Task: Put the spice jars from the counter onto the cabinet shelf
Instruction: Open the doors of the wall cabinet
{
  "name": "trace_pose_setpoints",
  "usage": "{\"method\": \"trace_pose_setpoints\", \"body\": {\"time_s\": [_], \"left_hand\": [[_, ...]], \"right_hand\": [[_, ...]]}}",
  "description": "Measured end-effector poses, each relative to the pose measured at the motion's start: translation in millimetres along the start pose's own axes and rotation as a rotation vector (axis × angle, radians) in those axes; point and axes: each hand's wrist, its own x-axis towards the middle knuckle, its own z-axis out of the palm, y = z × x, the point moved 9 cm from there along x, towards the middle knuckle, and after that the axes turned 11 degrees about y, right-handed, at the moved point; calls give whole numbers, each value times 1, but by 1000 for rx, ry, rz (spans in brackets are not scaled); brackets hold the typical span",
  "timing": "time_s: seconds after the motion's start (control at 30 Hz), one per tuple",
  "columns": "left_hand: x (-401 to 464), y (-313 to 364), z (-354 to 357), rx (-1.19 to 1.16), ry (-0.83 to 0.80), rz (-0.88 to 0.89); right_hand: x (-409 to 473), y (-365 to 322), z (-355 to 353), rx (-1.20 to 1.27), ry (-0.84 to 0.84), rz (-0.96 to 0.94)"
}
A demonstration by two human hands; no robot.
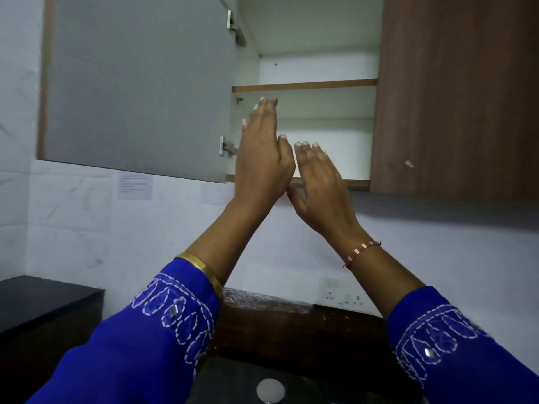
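I can't spot any spice jars; the cabinet shelf [303, 84] sits bare-edged inside the open cabinet. My left hand [262, 158] and right hand [320, 182] are raised before it, fingers straight, holding nothing. The grey door [137, 83] hangs open at left.

A pale wall [291, 243] with faint marbled veining is running behind everything. A grey door [137, 83] is standing open to the left, two metal hinges [226, 145] showing along its inner edge, and a brown wood-grain panel [455, 94] is filling the right. A paper notice [134, 186] is sticking to the wall under the door. A white socket plate [344, 291] is sitting low on the wall, above a dark speckled counter [262, 301]. A black unit [43, 298] is standing at lower left. Soft, dim light is falling evenly.
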Motion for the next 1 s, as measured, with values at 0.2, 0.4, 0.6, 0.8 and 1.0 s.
{"method": "trace_pose_setpoints", "body": {"time_s": [0.2,0.4,0.6,0.8,1.0], "left_hand": [[-37,39,83,-202,-143,-146],[-62,41,158,-337,-241,-253],[-71,45,236,-399,-355,-226],[-46,29,294,-419,-368,-208],[-31,7,350,-475,-397,-306]], "right_hand": [[-29,98,-37,-142,-74,122],[-56,174,-52,-310,-140,180],[-64,243,-32,-421,-256,175],[-59,289,16,-549,-366,157],[-71,317,67,-760,-399,165]]}}
